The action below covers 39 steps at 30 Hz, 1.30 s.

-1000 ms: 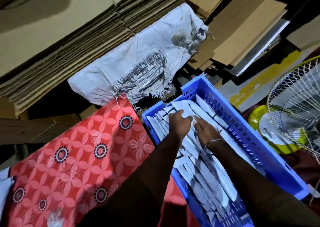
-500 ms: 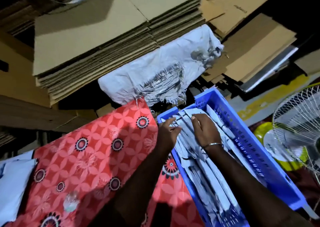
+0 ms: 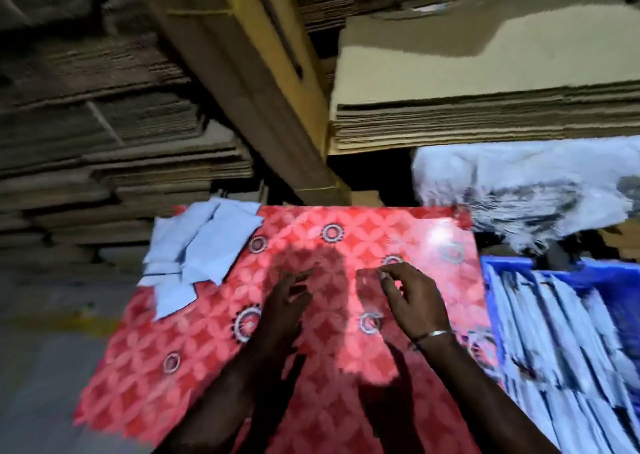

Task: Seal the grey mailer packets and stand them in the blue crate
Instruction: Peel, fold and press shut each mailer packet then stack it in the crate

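At the far left, stacks of flattened cardboard [image 3: 104,114] fill the dark background. In front of them, on the far left corner of the table [image 3: 156,367] with the red flowered cover, lies a small loose pile of grey mailer packets [image 3: 201,245], flat and overlapping; whether they are sealed I cannot tell.

Over the middle of the table is the left hand [image 3: 285,306], with the fingers spread and relaxed, holding nothing. Just to its right is the right hand [image 3: 412,299], wearing a thin bangle on the wrist; its fingers are loosely curled and seem to be empty, though the picture is blurred here. Both hands are above bare cloth, well apart from the pile.

At the right edge stands the blue crate [image 3: 509,266], just beside the table, already filled with many packets standing on edge in rows. Behind it lies a torn white sack [image 3: 519,190].

In my judgement, the person is between two packets: one cycle is finished and the next is not yet begun. The next move calls for a reach to the left, to take one packet from the pile, bring it to the middle and close its flap.
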### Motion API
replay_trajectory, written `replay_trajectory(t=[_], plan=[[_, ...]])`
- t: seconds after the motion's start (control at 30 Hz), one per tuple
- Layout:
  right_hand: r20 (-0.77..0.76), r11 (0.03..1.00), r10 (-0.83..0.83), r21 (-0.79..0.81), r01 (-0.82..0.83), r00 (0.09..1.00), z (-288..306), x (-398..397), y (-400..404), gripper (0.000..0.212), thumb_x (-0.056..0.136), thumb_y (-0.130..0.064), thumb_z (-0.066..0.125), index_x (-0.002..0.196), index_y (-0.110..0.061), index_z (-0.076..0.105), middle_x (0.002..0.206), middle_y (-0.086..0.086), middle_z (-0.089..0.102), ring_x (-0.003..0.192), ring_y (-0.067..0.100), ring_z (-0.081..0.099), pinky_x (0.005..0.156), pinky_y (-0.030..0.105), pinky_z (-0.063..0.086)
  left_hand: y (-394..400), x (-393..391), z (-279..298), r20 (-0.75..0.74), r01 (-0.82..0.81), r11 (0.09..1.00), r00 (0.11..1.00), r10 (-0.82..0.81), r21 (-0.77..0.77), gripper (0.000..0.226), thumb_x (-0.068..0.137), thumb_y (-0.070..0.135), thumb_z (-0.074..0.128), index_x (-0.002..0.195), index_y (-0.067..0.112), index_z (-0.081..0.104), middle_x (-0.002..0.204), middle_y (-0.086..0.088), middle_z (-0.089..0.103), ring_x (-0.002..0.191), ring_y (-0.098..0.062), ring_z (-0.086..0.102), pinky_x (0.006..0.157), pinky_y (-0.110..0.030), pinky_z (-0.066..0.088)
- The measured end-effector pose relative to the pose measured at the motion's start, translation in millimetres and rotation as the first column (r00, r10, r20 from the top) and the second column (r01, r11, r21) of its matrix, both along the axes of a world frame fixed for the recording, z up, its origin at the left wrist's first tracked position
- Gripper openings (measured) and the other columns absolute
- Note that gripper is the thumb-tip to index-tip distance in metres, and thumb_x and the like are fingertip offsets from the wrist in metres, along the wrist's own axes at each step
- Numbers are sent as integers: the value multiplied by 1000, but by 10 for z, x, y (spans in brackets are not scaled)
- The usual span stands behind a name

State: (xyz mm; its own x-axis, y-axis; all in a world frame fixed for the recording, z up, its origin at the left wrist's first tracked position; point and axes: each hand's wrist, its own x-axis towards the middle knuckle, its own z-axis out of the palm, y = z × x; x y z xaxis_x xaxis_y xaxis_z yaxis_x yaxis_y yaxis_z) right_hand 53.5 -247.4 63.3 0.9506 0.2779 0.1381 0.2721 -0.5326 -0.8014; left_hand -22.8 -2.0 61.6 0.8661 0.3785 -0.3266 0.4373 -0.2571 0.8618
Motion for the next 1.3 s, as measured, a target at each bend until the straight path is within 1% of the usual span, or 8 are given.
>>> replay_trajectory(t=[0.2,0.4,0.57,0.63,0.73,0.87,1.0,1.3], plan=[[-55,963,244,-107,-249,968,19,-257,1145,39,88,-41,42,99,-22,74,98,0,73,93,25,66,76,40,53,872,-531,-48,-35,-208,976,978,206,-69,33,89,19,66,121,27,67,91,-6,71,66,-17,63,57,-29,49],[-101,879,381,-271,-394,919,-87,-316,2025,26,89,-28,51,101,-18,71,105,5,71,99,31,64,77,39,50,1657,-620,-205,11,-189,975,982,189,121,54,73,43,64,120,16,67,118,-3,69,109,-18,65,95,-32,50],[-165,830,383,-370,-417,909,-174,-162,2600,34,90,-22,61,124,-19,68,125,5,68,116,28,60,90,36,49,2196,-304,-274,30,-256,949,967,255,187,30,94,23,72,123,18,68,111,-5,68,103,-22,66,85,-26,46],[-250,868,321,-309,-389,914,-234,-91,2802,40,91,-20,63,130,-18,65,127,7,67,115,28,62,93,34,50,2385,-134,-308,44,-207,924,978,203,321,41,94,24,70,131,8,63,120,-12,64,102,-24,62,86,-27,45],[-492,970,184,-47,-237,851,-355,-34,3146,34,94,-18,67,128,-18,67,114,5,70,101,19,65,86,17,48,2595,65,-376,13,-92,882,995,97,462,54,91,27,69,139,6,55,150,-18,47,135,-32,47,108,-41,43],[-770,943,151,301,144,619,-469,-22,3652,26,95,-7,63,110,-26,71,92,5,68,80,20,55,75,32,47,2702,189,-464,-37,-45,832,996,79,553,72,83,53,43,126,-2,60,134,-28,56,129,-42,49,108,-47,40],[-828,911,162,334,241,537,-491,-63,3970,35,95,-5,61,130,-11,64,98,11,63,72,18,47,65,27,38,2733,247,-503,-66,-83,894,990,124,440,53,94,39,57,130,1,60,132,-24,58,128,-39,50,108,-43,39],[-836,836,108,369,406,538,-515,-265,3659,22,85,-12,73,106,-7,70,86,10,57,72,20,47,62,28,37,2543,184,-576,28,-112,963,994,109,247,32,102,25,61,126,5,67,128,-14,66,125,-28,57,106,-33,41]])
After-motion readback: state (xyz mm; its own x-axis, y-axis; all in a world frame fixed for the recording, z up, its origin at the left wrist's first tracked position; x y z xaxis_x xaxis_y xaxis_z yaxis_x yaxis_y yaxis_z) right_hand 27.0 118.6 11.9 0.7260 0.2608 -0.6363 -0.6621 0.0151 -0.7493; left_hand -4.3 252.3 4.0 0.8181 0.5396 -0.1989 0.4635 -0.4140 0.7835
